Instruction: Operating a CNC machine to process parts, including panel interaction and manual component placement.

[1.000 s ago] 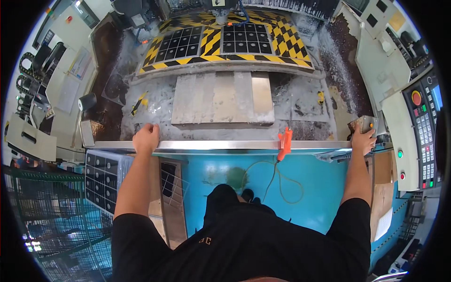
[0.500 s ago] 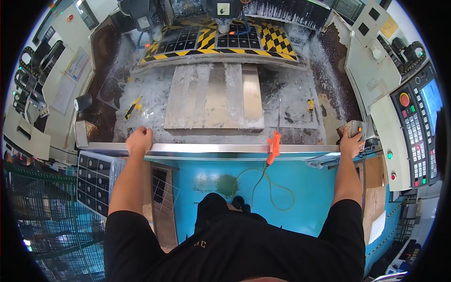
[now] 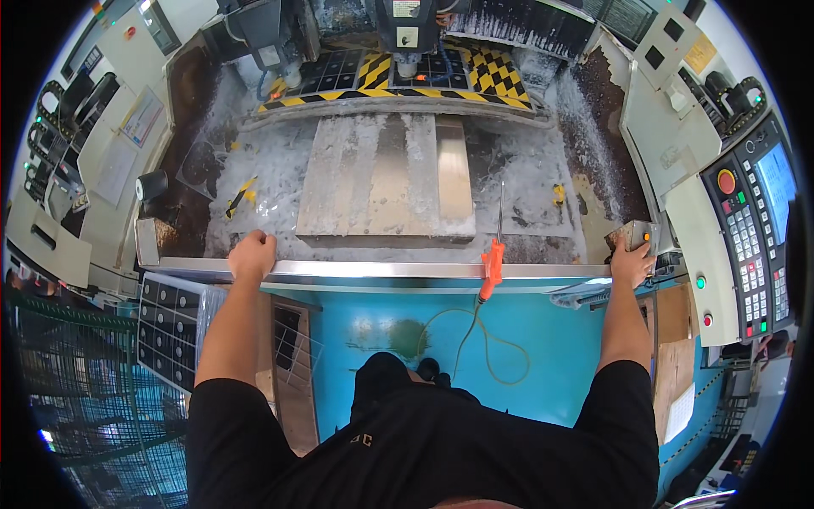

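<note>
My left hand [image 3: 253,255] is closed over the front metal rail [image 3: 365,269] of the machine, its fingers curled on the inner side. At the right end of that rail, my right hand [image 3: 632,262] is wrapped around a small metal box with an orange button [image 3: 646,238]. Between my hands, an orange air blow gun [image 3: 492,267] with a long thin nozzle leans on the rail, its hose hanging to the floor. Beyond lies a wet metal block [image 3: 386,182]. Two machine spindle heads [image 3: 407,38] hang over a striped fixture plate [image 3: 398,96] holding dark square pieces.
A control panel [image 3: 750,229] with a red stop knob stands at the right. Below my left arm is a tray of dark squares [image 3: 170,327], with a wooden stand [image 3: 292,373] beside it. The hose [image 3: 509,382] loops over the blue floor [image 3: 551,339]. Whitish wet residue coats the machine bed [image 3: 271,191].
The spindle heads have come lower and closer over the striped plate. Both my hands keep their places, and the blow gun still leans on the rail.
</note>
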A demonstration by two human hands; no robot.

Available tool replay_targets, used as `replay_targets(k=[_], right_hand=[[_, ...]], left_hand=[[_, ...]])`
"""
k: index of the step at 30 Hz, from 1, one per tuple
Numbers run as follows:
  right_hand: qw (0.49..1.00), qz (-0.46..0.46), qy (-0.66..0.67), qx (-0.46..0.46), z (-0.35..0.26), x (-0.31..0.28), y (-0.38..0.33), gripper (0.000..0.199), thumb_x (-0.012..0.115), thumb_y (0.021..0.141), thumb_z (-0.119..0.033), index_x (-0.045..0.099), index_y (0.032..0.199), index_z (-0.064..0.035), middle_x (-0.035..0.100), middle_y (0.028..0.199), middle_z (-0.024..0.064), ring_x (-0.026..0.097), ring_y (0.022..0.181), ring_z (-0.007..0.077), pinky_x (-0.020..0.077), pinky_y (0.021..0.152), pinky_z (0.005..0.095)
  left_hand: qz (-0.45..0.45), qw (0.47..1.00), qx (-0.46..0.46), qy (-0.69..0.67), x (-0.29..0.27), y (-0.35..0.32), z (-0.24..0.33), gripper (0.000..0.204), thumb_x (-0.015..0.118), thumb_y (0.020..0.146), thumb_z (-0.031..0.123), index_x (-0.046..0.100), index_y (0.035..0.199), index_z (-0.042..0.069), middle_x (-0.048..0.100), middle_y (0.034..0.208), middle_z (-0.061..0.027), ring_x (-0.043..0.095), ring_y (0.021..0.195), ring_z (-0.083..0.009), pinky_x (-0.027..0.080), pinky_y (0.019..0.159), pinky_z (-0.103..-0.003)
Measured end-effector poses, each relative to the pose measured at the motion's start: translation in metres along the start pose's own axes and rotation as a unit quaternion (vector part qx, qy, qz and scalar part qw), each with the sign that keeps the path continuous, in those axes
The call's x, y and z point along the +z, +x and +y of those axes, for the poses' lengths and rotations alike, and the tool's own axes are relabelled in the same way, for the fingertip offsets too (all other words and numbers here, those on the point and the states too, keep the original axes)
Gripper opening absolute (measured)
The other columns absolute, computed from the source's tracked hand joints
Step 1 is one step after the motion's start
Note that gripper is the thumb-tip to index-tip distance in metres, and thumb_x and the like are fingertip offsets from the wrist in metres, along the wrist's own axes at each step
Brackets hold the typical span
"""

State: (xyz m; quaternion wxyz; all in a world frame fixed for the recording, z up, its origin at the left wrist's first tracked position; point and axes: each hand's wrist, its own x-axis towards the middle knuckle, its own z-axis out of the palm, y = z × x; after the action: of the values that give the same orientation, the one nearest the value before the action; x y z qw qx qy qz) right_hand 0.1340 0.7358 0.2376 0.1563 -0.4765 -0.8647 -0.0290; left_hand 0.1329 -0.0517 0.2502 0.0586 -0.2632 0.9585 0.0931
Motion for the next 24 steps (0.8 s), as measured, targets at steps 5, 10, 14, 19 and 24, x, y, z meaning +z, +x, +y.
replay_targets(k=[5,10,14,19,24], right_hand=[[1.0,0.003,0.003,0.001,0.0,0.002,0.001,0.096,0.056,0.09,-0.07,0.03,0.159,-0.009,0.023,0.162,0.0327,0.033,0.148,0.045,0.0334,0.118,0.0499],[1.0,0.015,0.002,-0.003,0.0,0.004,0.005,0.095,0.057,0.09,-0.07,0.031,0.159,-0.0087,0.024,0.161,0.0333,0.035,0.147,0.0458,0.0342,0.118,0.0502],[1.0,0.017,0.005,-0.008,0.001,0.007,0.006,0.095,0.057,0.09,-0.069,0.031,0.159,-0.0086,0.025,0.16,0.0342,0.039,0.143,0.0474,0.0354,0.117,0.0503],[1.0,0.011,0.013,-0.013,-0.011,0.011,0.002,0.095,0.057,0.09,-0.069,0.03,0.159,-0.0087,0.026,0.159,0.0343,0.041,0.142,0.0484,0.0361,0.116,0.0501],[0.999,0.037,0.004,0.005,-0.006,0.0,0.008,0.096,0.059,0.088,-0.069,0.034,0.156,-0.0064,0.034,0.157,0.0305,0.044,0.14,0.0445,0.0386,0.113,0.0515]], left_hand=[[0.0,1.0,0.001,0.003,0.003,0.001,0.001,0.042,0.051,0.087,0.044,0.074,0.105,0.013,0.074,0.107,-0.0176,0.069,0.105,-0.038,0.052,0.092,-0.046],[0.001,1.0,0.006,0.006,0.004,0.001,0.005,0.042,0.05,0.087,0.044,0.073,0.106,0.014,0.074,0.108,-0.0177,0.068,0.106,-0.0379,0.052,0.092,-0.046],[0.001,1.0,0.005,0.007,0.007,0.001,0.003,0.043,0.05,0.088,0.044,0.074,0.106,0.014,0.074,0.108,-0.018,0.068,0.106,-0.0379,0.052,0.092,-0.046],[0.004,1.0,0.0,0.005,0.004,0.003,-0.004,0.043,0.05,0.088,0.044,0.074,0.106,0.014,0.074,0.109,-0.018,0.069,0.106,-0.0377,0.052,0.092,-0.046],[0.007,1.0,0.016,-0.004,0.002,0.015,0.019,0.045,0.051,0.089,0.044,0.074,0.109,0.011,0.073,0.11,-0.0195,0.068,0.108,-0.0394,0.052,0.094,-0.047]])
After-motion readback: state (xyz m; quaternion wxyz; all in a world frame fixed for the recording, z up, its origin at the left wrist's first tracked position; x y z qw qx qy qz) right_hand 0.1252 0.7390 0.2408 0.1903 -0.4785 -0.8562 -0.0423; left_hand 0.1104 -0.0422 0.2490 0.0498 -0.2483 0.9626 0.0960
